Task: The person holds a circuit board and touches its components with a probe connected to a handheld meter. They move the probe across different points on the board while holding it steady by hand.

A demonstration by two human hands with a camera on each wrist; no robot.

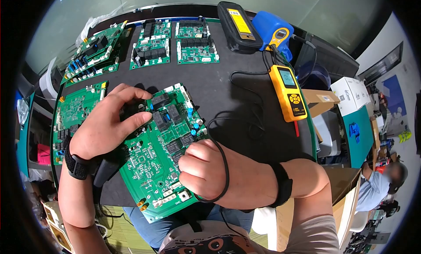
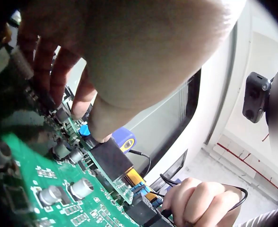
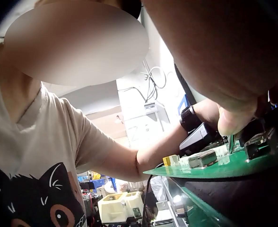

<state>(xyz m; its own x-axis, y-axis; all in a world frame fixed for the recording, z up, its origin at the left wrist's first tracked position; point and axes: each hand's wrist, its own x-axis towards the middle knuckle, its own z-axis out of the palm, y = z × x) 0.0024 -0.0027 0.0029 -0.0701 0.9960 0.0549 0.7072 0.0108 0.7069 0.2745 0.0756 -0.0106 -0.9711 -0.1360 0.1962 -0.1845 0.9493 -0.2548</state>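
A green circuit board (image 1: 151, 175) with black relays lies under both hands, tilted, its lower corner over the person's lap. My left hand (image 1: 103, 118) rests on its upper left part, thumb and index finger spread beside the relays; in the left wrist view the thumb (image 2: 101, 127) is right at a black part. My right hand (image 1: 204, 173) is curled low over the board's right side. It pinches a thin tool, mostly hidden, with a metallic sliver (image 3: 231, 144) showing below the fingers in the right wrist view. A black cord (image 1: 226, 166) loops over this hand.
A yellow handheld meter (image 1: 288, 94) lies on the black mat at right. Behind it stand a blue station (image 1: 272, 28) and a black case (image 1: 237, 28). Several smaller boards (image 1: 197, 50) line the back; more boards (image 1: 74, 107) lie at left. Another person (image 1: 377, 188) sits far right.
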